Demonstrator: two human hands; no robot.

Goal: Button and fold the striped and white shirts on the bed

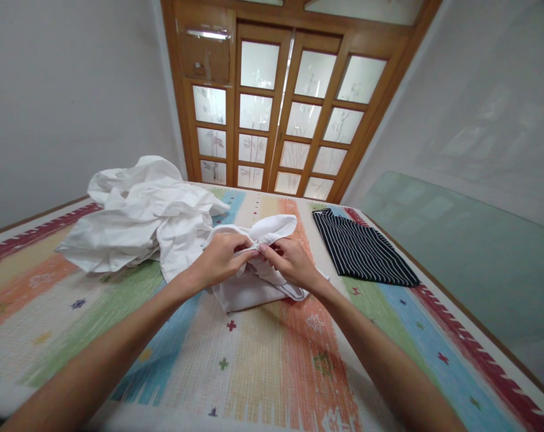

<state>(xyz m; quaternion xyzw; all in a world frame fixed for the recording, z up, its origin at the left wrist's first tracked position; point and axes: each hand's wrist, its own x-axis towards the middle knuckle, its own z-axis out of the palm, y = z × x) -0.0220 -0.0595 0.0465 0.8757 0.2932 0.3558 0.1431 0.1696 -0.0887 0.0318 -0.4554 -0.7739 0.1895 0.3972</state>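
Note:
Both hands meet at the collar of a white shirt point(249, 295) in the middle of the table. My left hand point(224, 257) pinches the collar from the left, its thumb and fingers pressed together on the cloth. From the right, my right hand point(290, 261) grips the other side, its thumb close to the left one. Any button between the fingertips is too small to make out. The collar point(274, 227) stands up above the hands, while the shirt's body lies bunched beneath them.
A loose heap of white clothing point(141, 213) lies to the left, close against the shirt. At the right rests a folded black garment with white stripes point(364, 249). A colourful patterned cloth point(254, 360) covers the table. Wooden doors with glass panes point(276, 114) stand beyond it.

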